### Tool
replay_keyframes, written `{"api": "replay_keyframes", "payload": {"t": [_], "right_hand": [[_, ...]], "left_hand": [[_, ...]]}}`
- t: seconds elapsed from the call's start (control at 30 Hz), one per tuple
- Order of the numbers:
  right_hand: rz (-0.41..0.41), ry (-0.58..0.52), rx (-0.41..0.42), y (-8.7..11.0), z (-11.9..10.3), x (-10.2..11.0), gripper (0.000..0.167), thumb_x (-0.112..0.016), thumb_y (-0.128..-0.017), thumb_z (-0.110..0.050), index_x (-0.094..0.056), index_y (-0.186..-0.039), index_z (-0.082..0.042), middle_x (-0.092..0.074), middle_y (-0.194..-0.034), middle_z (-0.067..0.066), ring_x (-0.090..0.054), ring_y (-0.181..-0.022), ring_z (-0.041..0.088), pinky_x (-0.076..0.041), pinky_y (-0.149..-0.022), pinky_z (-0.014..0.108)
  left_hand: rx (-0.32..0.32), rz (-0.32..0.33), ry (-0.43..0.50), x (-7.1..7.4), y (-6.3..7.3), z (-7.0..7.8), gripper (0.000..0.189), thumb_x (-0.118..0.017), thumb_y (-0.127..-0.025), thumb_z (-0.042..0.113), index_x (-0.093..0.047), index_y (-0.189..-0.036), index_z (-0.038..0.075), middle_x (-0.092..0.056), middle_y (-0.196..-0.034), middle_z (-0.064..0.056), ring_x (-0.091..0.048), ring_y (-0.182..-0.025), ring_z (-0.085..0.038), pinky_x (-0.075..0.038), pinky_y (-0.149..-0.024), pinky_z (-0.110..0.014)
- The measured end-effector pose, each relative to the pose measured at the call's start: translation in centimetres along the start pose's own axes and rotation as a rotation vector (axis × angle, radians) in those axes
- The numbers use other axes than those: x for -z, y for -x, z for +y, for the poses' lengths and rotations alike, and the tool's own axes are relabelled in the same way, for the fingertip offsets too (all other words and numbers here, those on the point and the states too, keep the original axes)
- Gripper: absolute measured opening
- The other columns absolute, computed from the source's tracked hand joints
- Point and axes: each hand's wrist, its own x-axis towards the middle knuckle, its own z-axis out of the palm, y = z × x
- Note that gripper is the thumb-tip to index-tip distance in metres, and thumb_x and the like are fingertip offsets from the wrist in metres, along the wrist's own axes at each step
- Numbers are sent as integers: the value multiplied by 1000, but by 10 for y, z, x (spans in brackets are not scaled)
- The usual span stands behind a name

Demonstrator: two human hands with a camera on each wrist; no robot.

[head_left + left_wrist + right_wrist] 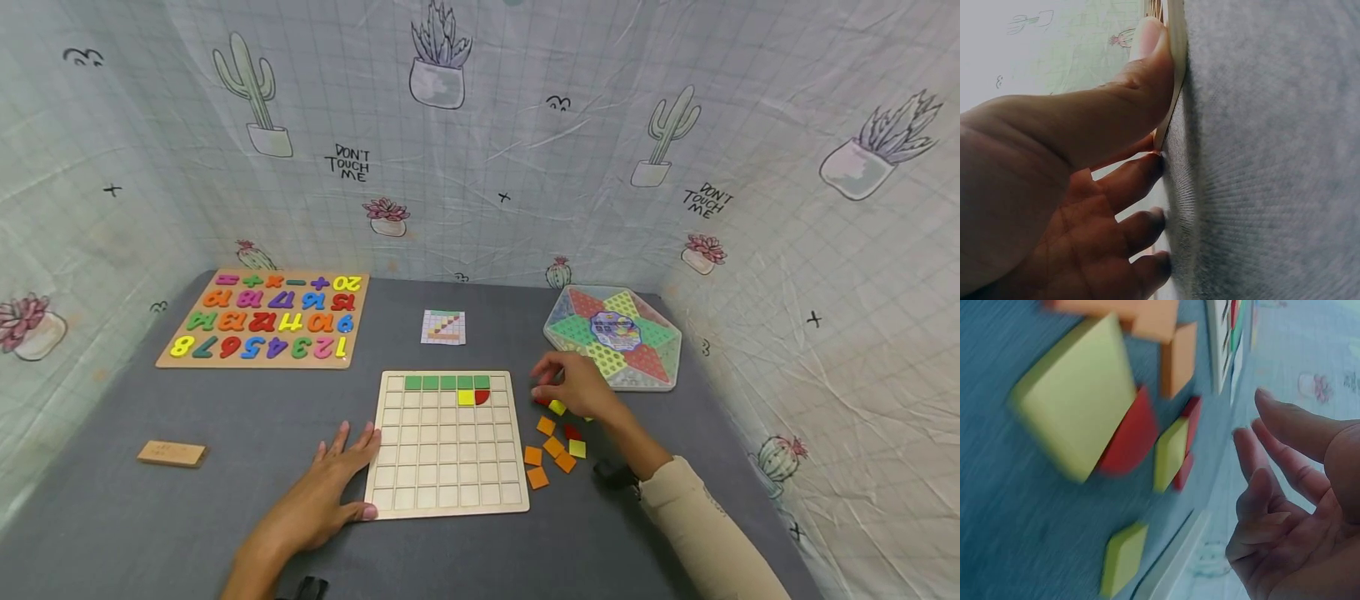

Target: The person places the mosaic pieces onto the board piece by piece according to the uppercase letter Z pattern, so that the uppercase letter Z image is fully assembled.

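Observation:
A wooden grid board (447, 454) lies in the middle of the table. Several green squares (447, 382) run along its top row, with a yellow square (466, 397) and a red rounded piece (482, 397) below them. My left hand (330, 483) rests at the board's left edge, fingers spread, its thumb (1147, 56) at the near corner. To the right of the board, my right hand (576, 383) is over red and yellow pieces, partly hiding them. Its thumb and fingers are bent and apart, with nothing between them in the right wrist view.
Loose orange squares (553, 447) and a yellow square (577, 449) lie right of the board. A small pattern card (443, 327) lies behind it. Around stand a number puzzle board (262, 321), a star-patterned game box (652, 335) and a small wooden block (172, 453).

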Motion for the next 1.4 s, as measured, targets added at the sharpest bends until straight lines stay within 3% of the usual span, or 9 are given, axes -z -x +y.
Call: {"api": "replay_keyframes", "payload": {"t": [0.23, 0.43, 0.67, 0.9, 1.03, 1.13, 1.27, 1.4], "right_hand": [[-29, 93, -37, 2, 20, 4, 25, -88, -89, -16, -77, -110, -11, -73, -100, 6, -64, -88, 18, -55, -81, 36], [-41, 126, -10, 1, 20, -2, 18, -87, -89, -15, -80, -105, -12, -70, -92, 3, -59, -82, 16, -52, -78, 35], [-49, 132, 14, -1, 12, -8, 15, -88, -88, -14, -73, -89, -13, -66, -77, 0, -56, -68, 14, -47, -65, 29], [-39, 129, 46, -1, -5, -16, 2, -80, -97, -18, -79, -98, -17, -63, -75, -3, -54, -65, 14, -46, -63, 28], [-2, 113, 77, 0, -19, -22, 7, -76, -99, -19, -73, -93, -20, -63, -80, -4, -54, -70, 14, -47, -66, 28], [9, 80, 99, 1, -29, -28, 6, -74, -101, -17, -69, -98, -19, -65, -87, -4, -56, -74, 14, -49, -69, 28], [-6, 35, 129, 1, -39, -35, 6, -69, -104, -14, -73, -107, -17, -70, -93, -2, -59, -77, 13, -51, -70, 28], [-33, 3, 153, 0, -47, -42, 6, -70, -103, -15, -75, -102, -19, -72, -90, -2, -59, -71, 12, -50, -65, 27]], "left_hand": [[-3, 1, 6, 0, 0, -1, 101, -91, -79, 25, -40, -164, 6, -28, -173, -17, -11, -162, -54, -12, -122, -81], [2, -8, 11, 1, 1, 0, 101, -90, -80, 26, -39, -164, 5, -27, -173, -17, -10, -162, -54, -11, -122, -81], [21, -20, 20, 1, 0, 1, 101, -90, -81, 25, -38, -165, 6, -26, -174, -16, -8, -163, -52, -9, -124, -80], [19, -16, 18, 1, 0, 2, 100, -90, -81, 25, -38, -165, 6, -26, -174, -16, -8, -163, -52, -9, -124, -79], [19, -18, 15, 1, 0, 1, 101, -90, -81, 25, -38, -165, 5, -26, -174, -17, -8, -163, -52, -9, -124, -80], [27, -23, 16, 1, 0, 1, 101, -90, -80, 25, -38, -165, 6, -26, -174, -16, -8, -163, -52, -9, -124, -79], [27, -23, 16, 1, 0, 2, 101, -90, -81, 24, -37, -165, 6, -26, -174, -16, -8, -163, -52, -9, -124, -79], [16, -15, 15, 1, 0, 1, 100, -90, -81, 25, -38, -165, 6, -27, -174, -17, -9, -163, -52, -10, -124, -80]]}}
